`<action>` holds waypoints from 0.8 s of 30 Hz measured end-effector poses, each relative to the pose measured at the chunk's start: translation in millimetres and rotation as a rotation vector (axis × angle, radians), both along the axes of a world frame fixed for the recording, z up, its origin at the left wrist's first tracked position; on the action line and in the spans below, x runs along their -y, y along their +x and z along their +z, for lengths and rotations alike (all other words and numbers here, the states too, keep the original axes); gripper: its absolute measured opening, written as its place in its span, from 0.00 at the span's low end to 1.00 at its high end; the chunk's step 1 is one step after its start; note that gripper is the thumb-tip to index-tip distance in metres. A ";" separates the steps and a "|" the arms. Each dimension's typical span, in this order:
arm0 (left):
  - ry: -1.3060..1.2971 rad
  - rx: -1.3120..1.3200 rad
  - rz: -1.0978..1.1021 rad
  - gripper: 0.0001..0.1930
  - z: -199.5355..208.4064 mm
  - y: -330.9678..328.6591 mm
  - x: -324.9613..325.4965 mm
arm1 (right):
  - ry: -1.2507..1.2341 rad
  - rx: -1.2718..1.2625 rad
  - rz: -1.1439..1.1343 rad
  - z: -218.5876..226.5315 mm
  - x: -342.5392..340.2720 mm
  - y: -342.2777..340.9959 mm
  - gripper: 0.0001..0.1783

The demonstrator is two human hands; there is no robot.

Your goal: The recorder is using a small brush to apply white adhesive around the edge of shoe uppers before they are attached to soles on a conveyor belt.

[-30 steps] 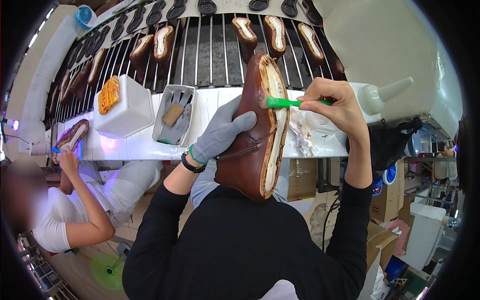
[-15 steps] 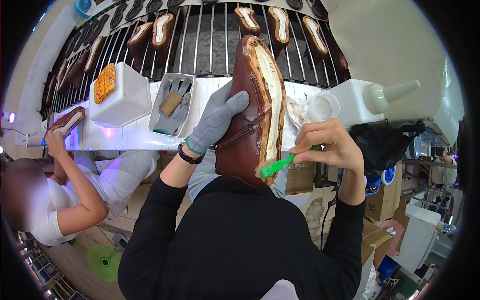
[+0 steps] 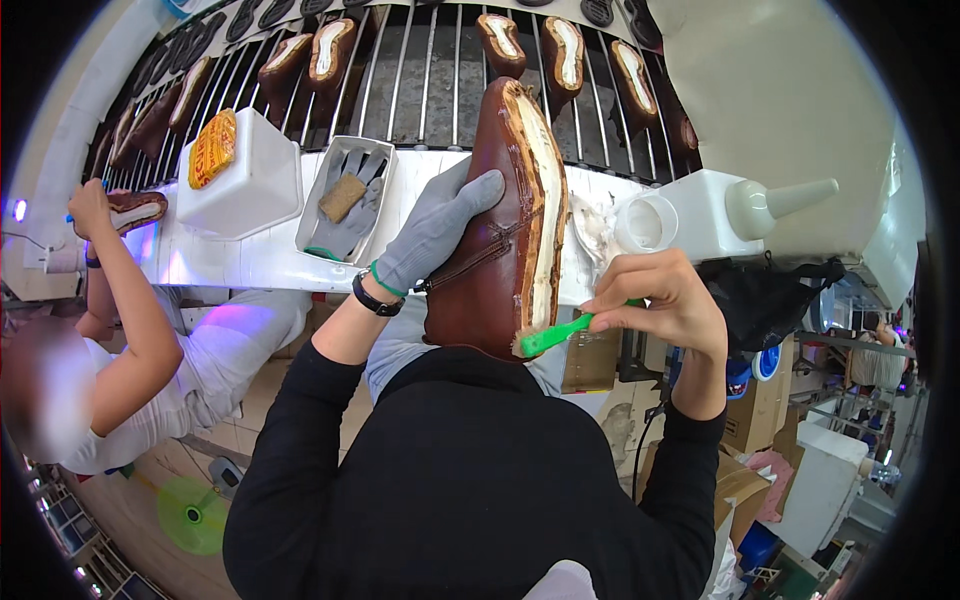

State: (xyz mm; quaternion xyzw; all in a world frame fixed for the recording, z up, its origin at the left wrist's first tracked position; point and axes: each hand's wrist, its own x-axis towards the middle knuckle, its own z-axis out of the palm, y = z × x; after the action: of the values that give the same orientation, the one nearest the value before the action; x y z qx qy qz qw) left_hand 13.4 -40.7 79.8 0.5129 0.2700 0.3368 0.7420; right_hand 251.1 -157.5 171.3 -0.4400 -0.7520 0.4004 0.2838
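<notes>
A brown leather boot upper (image 3: 490,265) stands sole side toward the right, its pale underside and tan rim bare. My left hand (image 3: 437,225), in a grey glove, is closed around its side. Bare, my right hand (image 3: 655,297) pinches a green-handled brush (image 3: 556,334). The bristles touch the rim at the boot's near end. Just beyond my right hand are a clear round cup (image 3: 647,222) and a whitish, smeared patch on the table.
A white table (image 3: 270,262) holds a white box with a yellow packet (image 3: 213,149), a tray (image 3: 347,200) of gloves with a sponge, and a white spouted bottle (image 3: 712,210). Behind, a barred rack (image 3: 425,90) carries several boots. At left, a co-worker (image 3: 140,370) handles another boot.
The brush has shifted slightly along the rim at the boot's near end, still touching it. The co-worker's hand has risen and their boot has turned. My grip stays the same.
</notes>
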 end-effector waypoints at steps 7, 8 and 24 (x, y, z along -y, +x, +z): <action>-0.100 0.015 -0.041 0.32 -3.1 4.8 -2.1 | 0.090 0.066 -0.314 -6.3 -17.5 2.1 0.06; -0.107 0.007 -0.034 0.32 -3.1 4.5 -3.1 | 0.043 0.040 -0.266 -6.3 -16.7 1.7 0.07; -0.609 0.095 -0.293 0.28 -29.3 9.1 5.7 | -0.118 -0.021 0.093 -5.2 -32.5 3.7 0.09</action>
State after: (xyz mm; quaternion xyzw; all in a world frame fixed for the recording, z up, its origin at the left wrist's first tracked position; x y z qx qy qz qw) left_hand 22.5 -46.5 50.5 0.2850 0.2468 0.1538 0.9134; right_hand 254.8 -124.9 166.1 -0.4165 -0.7437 0.4613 0.2463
